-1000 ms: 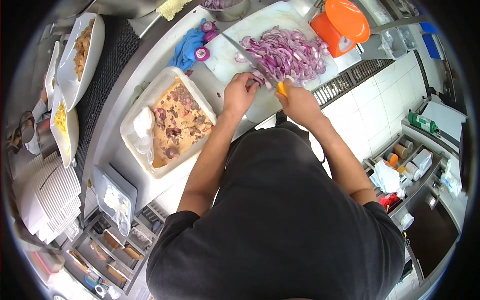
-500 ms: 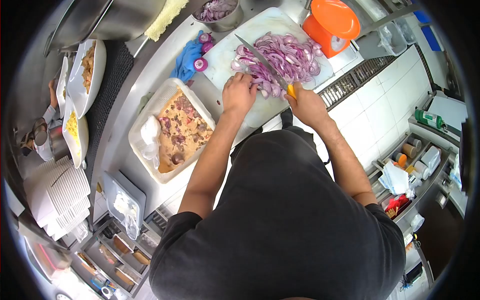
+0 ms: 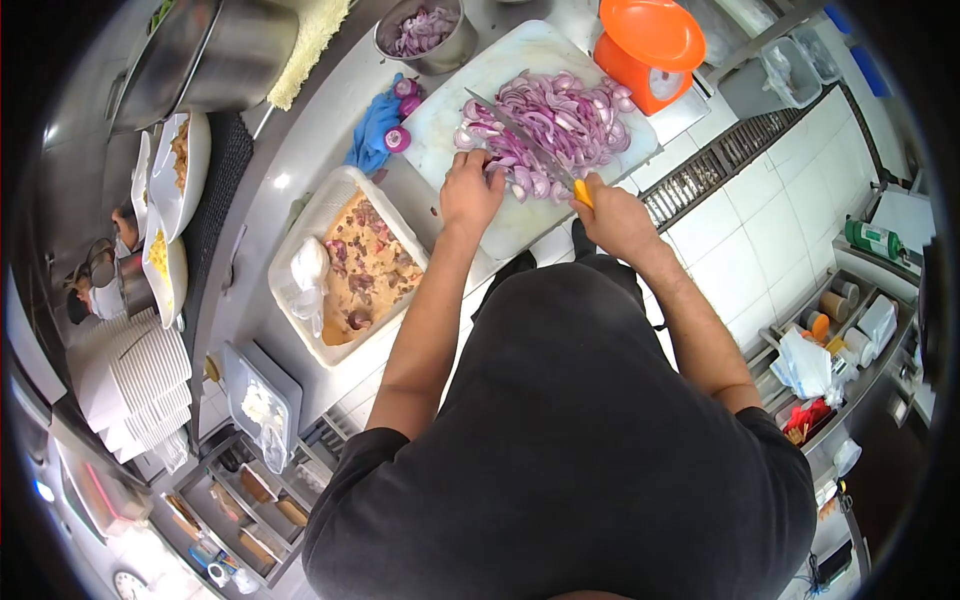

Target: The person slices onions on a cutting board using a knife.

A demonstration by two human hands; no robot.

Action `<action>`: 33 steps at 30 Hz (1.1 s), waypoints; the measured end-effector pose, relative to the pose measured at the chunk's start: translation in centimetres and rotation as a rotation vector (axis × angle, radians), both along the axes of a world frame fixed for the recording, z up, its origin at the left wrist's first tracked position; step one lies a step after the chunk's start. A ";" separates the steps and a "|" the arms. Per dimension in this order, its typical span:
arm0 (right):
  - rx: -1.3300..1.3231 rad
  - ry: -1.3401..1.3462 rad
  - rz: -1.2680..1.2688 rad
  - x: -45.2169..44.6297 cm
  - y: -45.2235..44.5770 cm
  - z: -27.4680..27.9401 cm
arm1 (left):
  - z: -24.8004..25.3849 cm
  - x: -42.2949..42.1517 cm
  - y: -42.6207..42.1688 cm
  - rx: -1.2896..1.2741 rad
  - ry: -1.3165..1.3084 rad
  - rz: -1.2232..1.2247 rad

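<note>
Clasping knife by yellow handle, right hand curled closed.

No readable text
Too small to make out: the green bottle label at three o'clock, clock dial at eight o'clock, orange kitchen scale dial at one o'clock.

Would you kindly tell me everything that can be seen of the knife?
The knife has a long, narrow, grey, metallic-looking blade tapering to a point and a bright yellow handle, partly hidden in the right hand that grips it. It slants across the sliced red onions on the white cutting board, tip toward the picture's upper left. Whether the edge touches the board cannot be told.
</note>
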State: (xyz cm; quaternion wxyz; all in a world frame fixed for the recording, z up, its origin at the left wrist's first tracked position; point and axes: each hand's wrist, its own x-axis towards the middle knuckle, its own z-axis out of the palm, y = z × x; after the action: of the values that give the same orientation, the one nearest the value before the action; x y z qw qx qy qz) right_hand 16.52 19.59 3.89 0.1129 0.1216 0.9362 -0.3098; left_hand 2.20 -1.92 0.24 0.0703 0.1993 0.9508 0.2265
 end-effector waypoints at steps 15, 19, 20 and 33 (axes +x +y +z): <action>-0.138 0.053 0.102 1.1 3.4 -1.6 | 2.3 1.4 2.5 -0.214 -0.043 0.220; -0.162 0.025 0.118 1.0 2.7 -0.6 | 3.6 1.6 0.1 -0.053 0.012 0.278; -0.175 0.039 0.157 0.8 2.2 -0.4 | 4.0 1.7 -0.7 0.014 0.041 0.287; -0.096 -0.005 0.297 3.0 -2.6 -4.4 | 3.9 2.8 -8.4 0.362 0.028 0.292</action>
State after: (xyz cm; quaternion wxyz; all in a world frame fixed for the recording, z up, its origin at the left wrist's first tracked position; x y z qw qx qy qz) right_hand 19.53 16.99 -0.50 0.1657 -0.0230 0.9277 -0.3338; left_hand 5.00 -10.35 4.15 -0.0133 0.0721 0.9144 0.3982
